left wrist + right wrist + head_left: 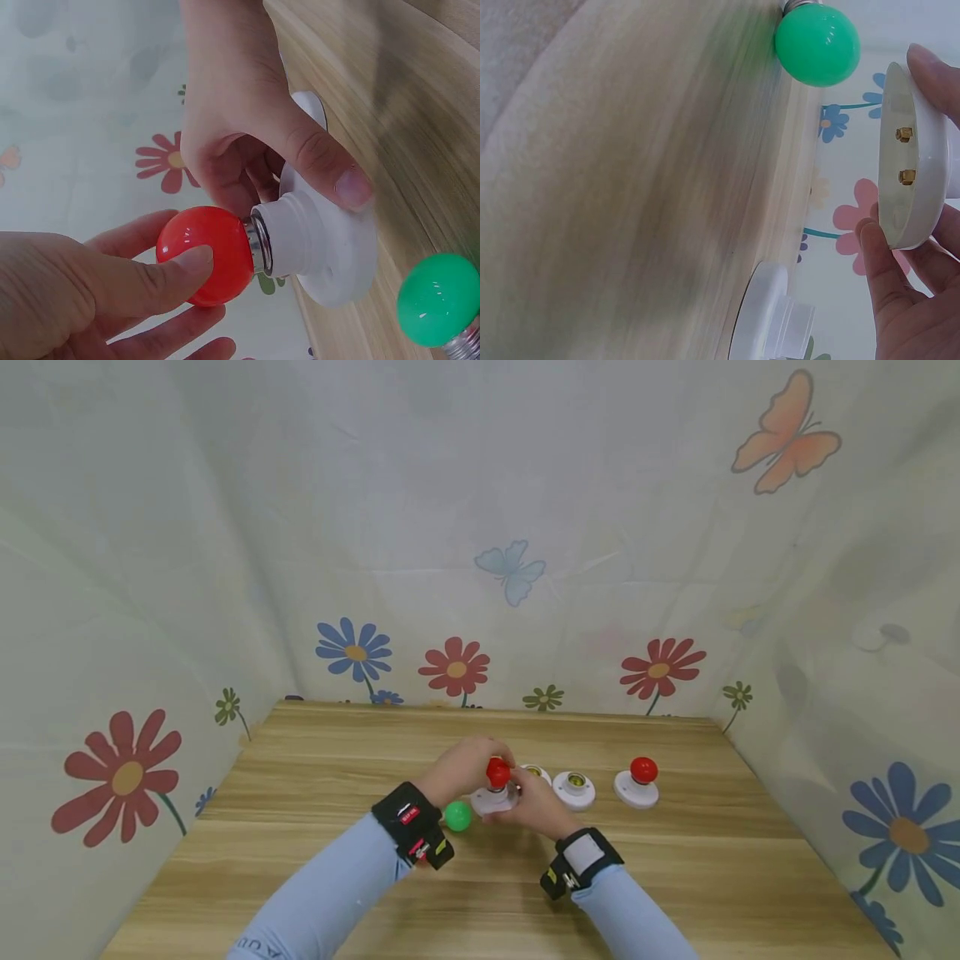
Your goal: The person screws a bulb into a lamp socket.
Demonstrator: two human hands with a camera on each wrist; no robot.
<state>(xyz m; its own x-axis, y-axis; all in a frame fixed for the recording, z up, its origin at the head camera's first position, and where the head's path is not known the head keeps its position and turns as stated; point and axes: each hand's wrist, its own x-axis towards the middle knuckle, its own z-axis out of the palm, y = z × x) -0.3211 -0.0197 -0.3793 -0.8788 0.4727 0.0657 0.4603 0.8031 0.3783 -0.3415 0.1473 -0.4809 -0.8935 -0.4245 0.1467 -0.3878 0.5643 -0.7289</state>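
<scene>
My left hand [463, 768] pinches a red light bulb [199, 259] between thumb and fingers. The bulb's metal screw base sits partly in the mouth of a white lamp socket [334, 247], with some thread showing. My right hand [540, 807] grips the socket by its round base, thumb on one side and fingers on the other. In the right wrist view the hollow underside with two brass screws shows, tilted up off the table. A green bulb [457, 816] lies on the wood close to my left hand.
To the right stand two bulbless white sockets, one nearer [573, 792] and one partly behind my right hand [536, 771]. Farther right, another socket [625, 792] carries a red bulb [643, 769]. A patterned curtain [420, 527] surrounds the wooden table [315, 752]. Something red shows under my left wrist.
</scene>
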